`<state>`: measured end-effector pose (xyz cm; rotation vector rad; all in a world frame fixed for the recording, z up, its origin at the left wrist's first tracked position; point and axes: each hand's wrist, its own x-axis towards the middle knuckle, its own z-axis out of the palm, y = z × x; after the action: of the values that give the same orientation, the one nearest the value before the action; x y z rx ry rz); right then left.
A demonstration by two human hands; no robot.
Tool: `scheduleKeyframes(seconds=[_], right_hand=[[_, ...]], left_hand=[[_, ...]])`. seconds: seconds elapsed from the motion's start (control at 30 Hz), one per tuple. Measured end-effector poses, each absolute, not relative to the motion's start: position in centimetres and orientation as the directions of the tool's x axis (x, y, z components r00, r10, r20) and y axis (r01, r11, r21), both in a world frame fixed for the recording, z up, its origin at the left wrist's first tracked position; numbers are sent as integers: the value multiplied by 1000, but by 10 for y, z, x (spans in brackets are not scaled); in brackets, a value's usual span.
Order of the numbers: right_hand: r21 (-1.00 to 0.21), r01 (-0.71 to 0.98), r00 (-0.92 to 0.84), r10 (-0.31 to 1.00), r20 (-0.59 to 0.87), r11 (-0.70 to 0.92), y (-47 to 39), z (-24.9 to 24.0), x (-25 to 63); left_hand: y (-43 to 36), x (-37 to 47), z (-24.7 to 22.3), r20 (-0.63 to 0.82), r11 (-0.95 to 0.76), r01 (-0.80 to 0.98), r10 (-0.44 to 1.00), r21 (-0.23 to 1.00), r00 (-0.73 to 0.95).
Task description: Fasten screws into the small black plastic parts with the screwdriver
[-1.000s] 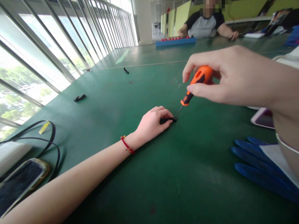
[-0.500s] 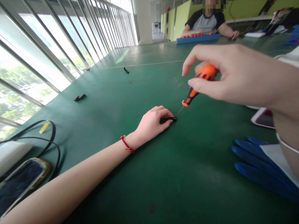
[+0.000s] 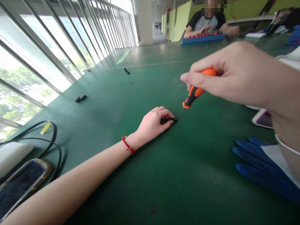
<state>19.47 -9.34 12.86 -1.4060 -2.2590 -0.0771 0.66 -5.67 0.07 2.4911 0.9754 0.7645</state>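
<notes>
On the green table (image 3: 150,175), my left hand (image 3: 156,122) pinches a small black part (image 3: 172,119) between thumb and fingers. What kind of part it is, I cannot make out; most of it is hidden by the hand. My right hand (image 3: 234,75) is closed around the orange and black handle of a screwdriver (image 3: 194,93), with the thumb lying along the handle. The screwdriver slants down to the left, and its thin shaft meets the right end of the black part.
Two small black pieces (image 3: 81,99) (image 3: 127,71) lie toward the railing (image 3: 77,34). A phone (image 3: 23,178), a white box (image 3: 15,154) and a black cable (image 3: 55,131) are at left. Blue gloves (image 3: 260,162) lie at right. Across the table sits a person (image 3: 207,23) behind a blue tray (image 3: 203,39).
My right hand's fingers and thumb have shifted around the screwdriver handle, the fingers curling in. My left hand and the black part stay put. The other person's hands and blue tray moved slightly.
</notes>
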Motion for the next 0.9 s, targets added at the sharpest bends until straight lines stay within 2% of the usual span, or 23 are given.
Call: scheduleKeyframes(seconds=[0.13, 0.27, 0.53, 0.9], right_hand=[[-200, 852, -362, 819, 444, 484, -93, 128, 196], [-190, 873, -346, 845, 407, 449, -91, 128, 199], [-237, 854, -347, 846, 405, 464, -93, 128, 193], [-334, 820, -361, 874, 326, 464, -89, 128, 192]], left_hand=[[-57, 6, 1, 342, -685, 513, 715, 517, 610], [-57, 6, 2, 327, -672, 510, 724, 537, 608], [-56, 5, 2, 293, -625, 493, 751, 605, 592], [-57, 3, 7, 252, -591, 509, 771, 625, 585]])
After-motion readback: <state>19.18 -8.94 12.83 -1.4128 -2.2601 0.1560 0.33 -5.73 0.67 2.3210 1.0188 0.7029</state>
